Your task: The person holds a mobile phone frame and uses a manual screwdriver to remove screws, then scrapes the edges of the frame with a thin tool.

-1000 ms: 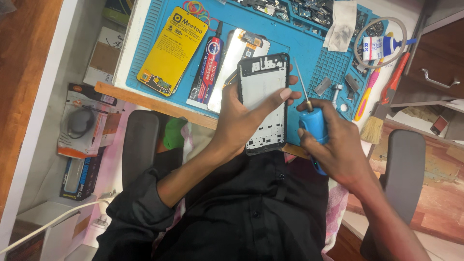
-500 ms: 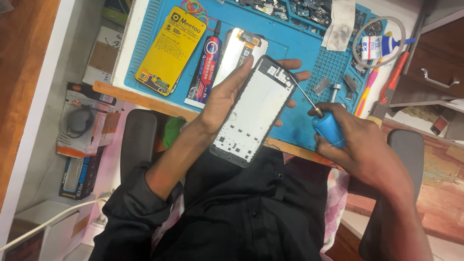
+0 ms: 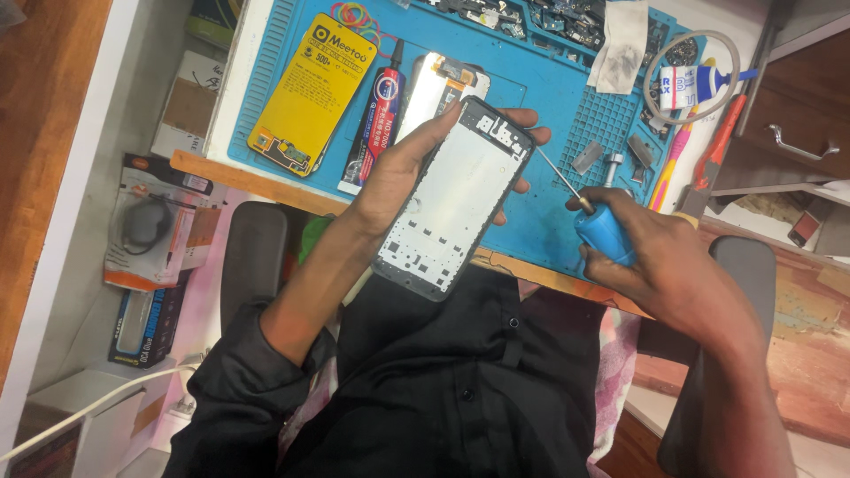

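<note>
My left hand (image 3: 398,173) grips an opened phone frame (image 3: 453,199), dark-rimmed with a pale grey inside, held tilted over the front edge of the blue work mat (image 3: 540,106). My right hand (image 3: 655,261) holds a blue-handled screwdriver (image 3: 604,235); its thin metal shaft points up-left toward the phone's upper right corner, with the tip just short of it. A second phone part (image 3: 438,84) with a shiny back lies on the mat behind the held frame.
On the mat lie a yellow flat pack (image 3: 312,93), a dark glue tube (image 3: 376,115), small metal parts (image 3: 611,159), a white cloth (image 3: 622,35) and a tube in a clear loop (image 3: 695,84). Boxes (image 3: 150,230) sit at the left.
My left hand has raised and tilted the phone frame further over the mat. My right hand with the screwdriver has moved right, away from the phone.
</note>
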